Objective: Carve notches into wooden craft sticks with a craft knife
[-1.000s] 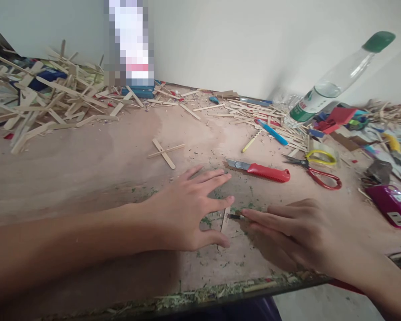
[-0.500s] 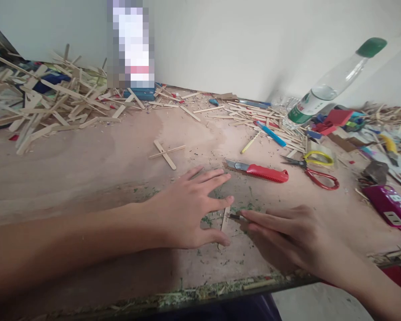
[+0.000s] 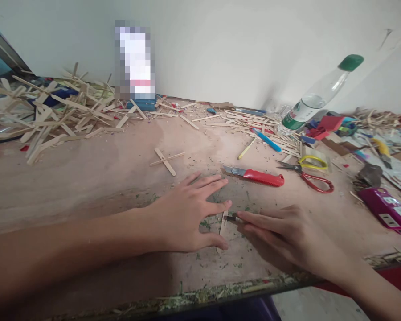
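Wooden stick (image 3: 223, 226) is staying put near the front edge of the table (image 3: 87, 178). I'm keeping my left hand (image 3: 183, 214) spread flat, pinning it, while my right hand (image 3: 287, 236) is still pinching a small dark tool (image 3: 231, 218) against its side. Only my view is shifting.

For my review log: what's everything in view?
craft stick: one, pale, front centre
small dark tool: one, tip at that stick
utility knife: one, red, beyond hands
scissors: one, red-yellow handles, right of knife
bottle: one, clear, green cap, far right
pen: one, blue, far centre
loose sticks: many, pale, far left
crossed sticks: two, pale, centre
box: one, magenta, right edge
table: one, brown
left hand: one, pressing craft stick
right hand: one, grip on tool
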A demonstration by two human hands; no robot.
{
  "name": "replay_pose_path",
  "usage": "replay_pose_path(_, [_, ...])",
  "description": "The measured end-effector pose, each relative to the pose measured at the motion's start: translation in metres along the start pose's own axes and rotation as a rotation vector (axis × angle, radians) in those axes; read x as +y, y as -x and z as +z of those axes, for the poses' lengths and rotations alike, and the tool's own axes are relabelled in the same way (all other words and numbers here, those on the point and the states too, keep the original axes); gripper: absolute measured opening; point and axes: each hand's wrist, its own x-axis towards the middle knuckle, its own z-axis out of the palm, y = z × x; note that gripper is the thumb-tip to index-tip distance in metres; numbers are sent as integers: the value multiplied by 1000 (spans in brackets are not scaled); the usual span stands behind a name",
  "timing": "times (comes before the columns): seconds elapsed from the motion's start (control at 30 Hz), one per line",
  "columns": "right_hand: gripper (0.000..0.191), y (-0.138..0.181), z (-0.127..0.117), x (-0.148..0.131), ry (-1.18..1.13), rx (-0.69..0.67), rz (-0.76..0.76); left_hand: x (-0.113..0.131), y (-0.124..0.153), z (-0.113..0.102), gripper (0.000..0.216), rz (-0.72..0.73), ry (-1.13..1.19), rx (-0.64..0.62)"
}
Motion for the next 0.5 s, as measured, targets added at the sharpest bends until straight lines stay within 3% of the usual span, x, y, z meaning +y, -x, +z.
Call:
replay_pose_path(0.33, [30, 9, -8, 11, -7, -45, -15, 0, 0, -1, 78, 6, -7, 11])
replay_pose_path(0.5, [29, 8, -13, 11, -18, -5, -7, 0, 0, -1, 78, 25, -8, 23])
